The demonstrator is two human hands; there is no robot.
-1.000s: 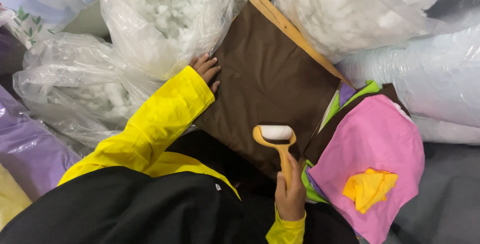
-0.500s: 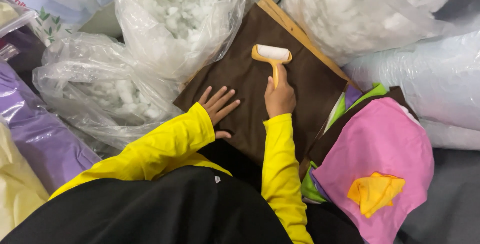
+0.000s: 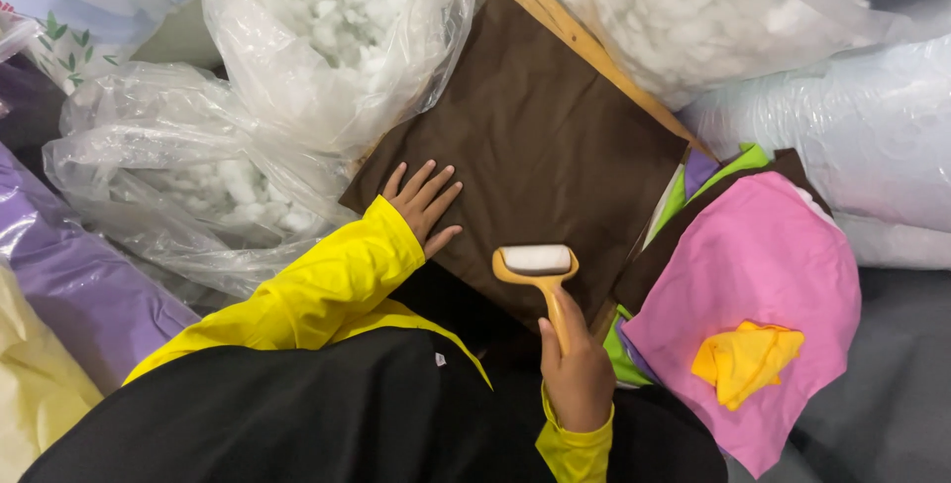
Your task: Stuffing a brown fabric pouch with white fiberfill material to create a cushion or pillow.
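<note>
One brown cloth (image 3: 535,126) spread flat over wooden board (image 3: 580,42), long axis running away toward far corner. Left hand (image 3: 424,201) open, palm pressing cloth's near-left edge. Right hand (image 3: 575,374) clenched around lint roller (image 3: 540,275), head on near edge.

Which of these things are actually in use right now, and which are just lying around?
In use:
- lint roller, held by the right hand
- brown cloth, pressed flat by the left hand
- wooden board under the cloth

Lying about:
- clear bags of white stuffing
- pink cloth with a crumpled yellow cloth on it
- purple bag
</note>
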